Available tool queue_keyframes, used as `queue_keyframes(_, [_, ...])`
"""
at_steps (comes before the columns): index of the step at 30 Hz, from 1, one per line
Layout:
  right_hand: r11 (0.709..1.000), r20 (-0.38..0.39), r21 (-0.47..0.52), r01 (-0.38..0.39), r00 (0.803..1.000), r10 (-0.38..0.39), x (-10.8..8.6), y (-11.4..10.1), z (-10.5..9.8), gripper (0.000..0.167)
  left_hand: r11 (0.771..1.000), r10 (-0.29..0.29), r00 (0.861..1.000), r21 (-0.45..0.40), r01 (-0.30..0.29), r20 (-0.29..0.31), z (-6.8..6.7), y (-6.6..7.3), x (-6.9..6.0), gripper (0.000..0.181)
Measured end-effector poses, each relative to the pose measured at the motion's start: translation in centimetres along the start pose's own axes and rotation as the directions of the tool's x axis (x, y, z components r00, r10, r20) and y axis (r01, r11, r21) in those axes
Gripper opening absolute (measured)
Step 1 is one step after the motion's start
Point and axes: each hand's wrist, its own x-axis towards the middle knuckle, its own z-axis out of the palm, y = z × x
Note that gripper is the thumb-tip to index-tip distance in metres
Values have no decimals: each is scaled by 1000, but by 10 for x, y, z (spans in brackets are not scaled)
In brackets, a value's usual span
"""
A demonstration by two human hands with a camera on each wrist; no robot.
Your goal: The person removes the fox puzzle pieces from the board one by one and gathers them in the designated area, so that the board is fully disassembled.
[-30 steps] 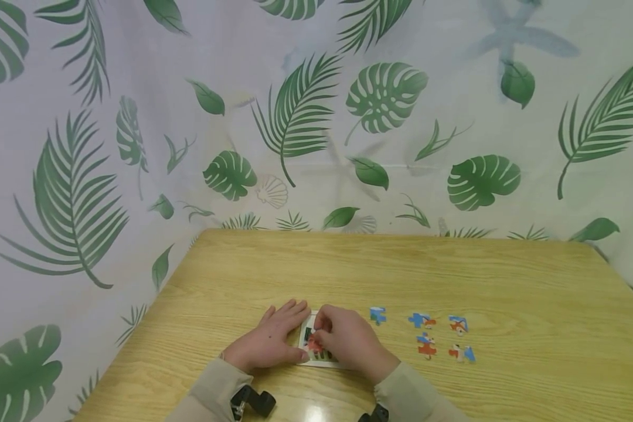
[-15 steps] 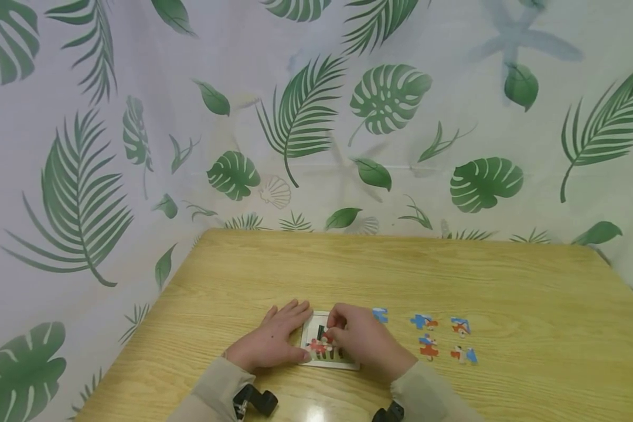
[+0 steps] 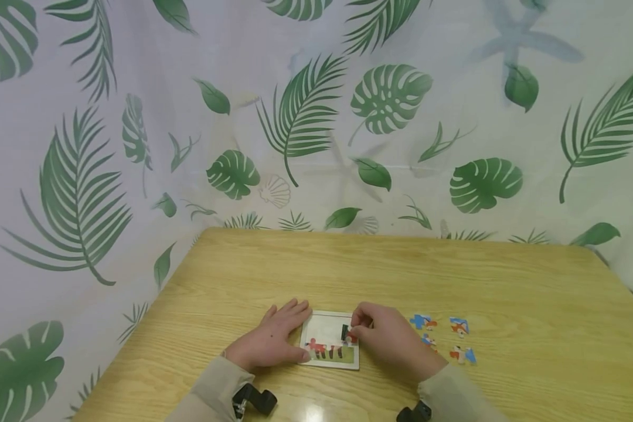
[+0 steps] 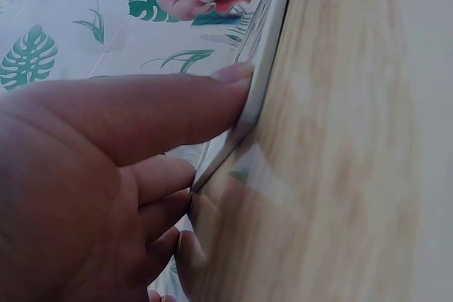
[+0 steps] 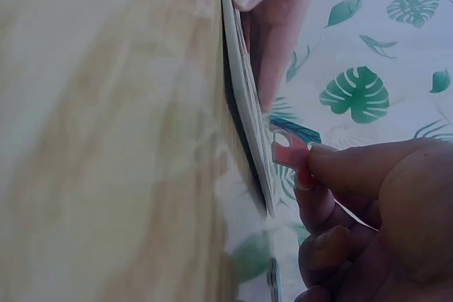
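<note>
My left hand (image 3: 271, 340) lies on the table with fingers stretched out, at the left side of a white-framed puzzle tray (image 3: 327, 323). Its thumb rests on the tray's front left corner, also seen in the left wrist view. Fitted pieces (image 3: 333, 353) fill the tray's front strip, with a red bit at the left. Between thumb and forefinger, my right hand (image 3: 392, 337) pinches a red and dark green puzzle piece (image 5: 290, 152) over the tray's right side. In the right wrist view, the piece is tilted and close to the tray edge.
Several loose blue and orange puzzle pieces lie to the right of my right hand, among them a corner-like piece (image 3: 459, 326) and one with white (image 3: 462, 354). Leaf-patterned cloth (image 3: 316, 193) hangs behind the wooden table (image 3: 274, 269) and along its left side.
My right hand has moved right across the tray with the puzzle piece, uncovering the tray's middle and covering a loose blue piece beyond it. The left hand stays in place.
</note>
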Motion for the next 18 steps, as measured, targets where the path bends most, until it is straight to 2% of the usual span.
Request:
queue_keyframes(8, [1000,12,28,-14,1000,13,-11,15,-19,13,1000,-15,1000,7,15,-3,2,-1,2,87])
queue_keyframes(18, [999,22,-36,19,1000,-18,-16,32,-35,12,1000,-5,1000,8,5,-6,2,0,0,87])
